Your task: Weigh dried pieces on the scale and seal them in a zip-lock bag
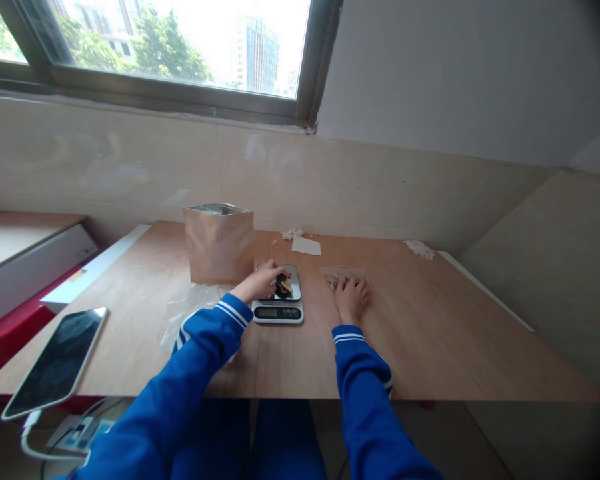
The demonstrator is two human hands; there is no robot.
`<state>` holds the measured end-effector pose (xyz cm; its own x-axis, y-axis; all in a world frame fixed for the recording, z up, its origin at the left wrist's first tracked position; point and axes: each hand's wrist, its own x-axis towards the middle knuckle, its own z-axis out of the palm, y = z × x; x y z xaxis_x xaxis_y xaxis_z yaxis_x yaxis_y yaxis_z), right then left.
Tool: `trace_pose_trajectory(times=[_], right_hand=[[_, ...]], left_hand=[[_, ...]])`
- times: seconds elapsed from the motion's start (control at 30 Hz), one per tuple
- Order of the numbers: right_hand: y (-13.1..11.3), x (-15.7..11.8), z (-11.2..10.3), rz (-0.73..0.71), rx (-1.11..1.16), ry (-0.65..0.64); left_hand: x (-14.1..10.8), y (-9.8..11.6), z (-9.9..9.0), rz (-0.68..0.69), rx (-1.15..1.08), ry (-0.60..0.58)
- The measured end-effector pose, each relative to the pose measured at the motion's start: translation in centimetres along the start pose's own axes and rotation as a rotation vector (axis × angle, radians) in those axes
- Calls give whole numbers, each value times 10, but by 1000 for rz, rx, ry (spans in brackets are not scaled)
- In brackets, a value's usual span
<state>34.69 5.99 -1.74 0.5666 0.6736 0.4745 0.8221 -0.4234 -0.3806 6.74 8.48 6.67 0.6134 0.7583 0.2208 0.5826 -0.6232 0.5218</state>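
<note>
A small digital scale [279, 312] stands on the wooden table, its display facing me. Dark and tan dried pieces [284, 287] rest on its plate. My left hand [261, 281] is over the left side of the plate, fingers curled at the pieces; its fingertips touch them. To the right, a flat clear plastic bag [333, 277] with brownish pieces in it lies on the table. My right hand [351, 298] rests on this bag with its fingers slightly spread. An upright brown pouch [219, 245] with a silvery inside stands open behind my left hand.
Crumpled clear plastic bags [183, 312] lie left of the scale. A tablet [57, 360] with a white cable sits at the table's left edge. A white card [307, 246] and whitish scraps [420, 249] are near the wall.
</note>
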Motion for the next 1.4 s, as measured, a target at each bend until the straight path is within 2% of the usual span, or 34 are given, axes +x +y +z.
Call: trace_pose_trajectory(times=[0.07,0.3,0.5,0.63,0.7,0.83,0.9,0.97,1.0,1.07,1.13,1.3,1.4], right_hand=[[0,0,0,0,-1,6],[-1,-1,-1,8,3,1],[-2,-1,-2,14,15,6],[-2,0,-2,13,22,-5],[-2,-1,-2,13,20,-8],[-2,-1,-3,10,26,9],[-3,-2,-3,7,30,14],[-3,-2,-3,7,31,13],[-3,-2,-3,7,31,13],[-3,-2,-2,6,33,12],[-3,-2,-2,5,37,12],[-3,-2,-4,3,46,17],[-3,-3,-5,-7,46,6]], left_hand=[[1,5,1,13,50,-14],[1,8,9,-68,212,22],[0,17,-2,-109,235,31],[0,30,-11,-75,222,58],[0,40,-22,-50,230,153],[-4,58,-63,-40,288,510],[-7,56,-87,-101,339,692],[-9,44,-107,-190,386,783],[-11,37,-115,-217,412,782],[-15,24,-126,-209,472,709],[-22,20,-132,-198,532,650],[-43,38,-152,-393,599,499],[-55,44,-171,-410,570,282]])
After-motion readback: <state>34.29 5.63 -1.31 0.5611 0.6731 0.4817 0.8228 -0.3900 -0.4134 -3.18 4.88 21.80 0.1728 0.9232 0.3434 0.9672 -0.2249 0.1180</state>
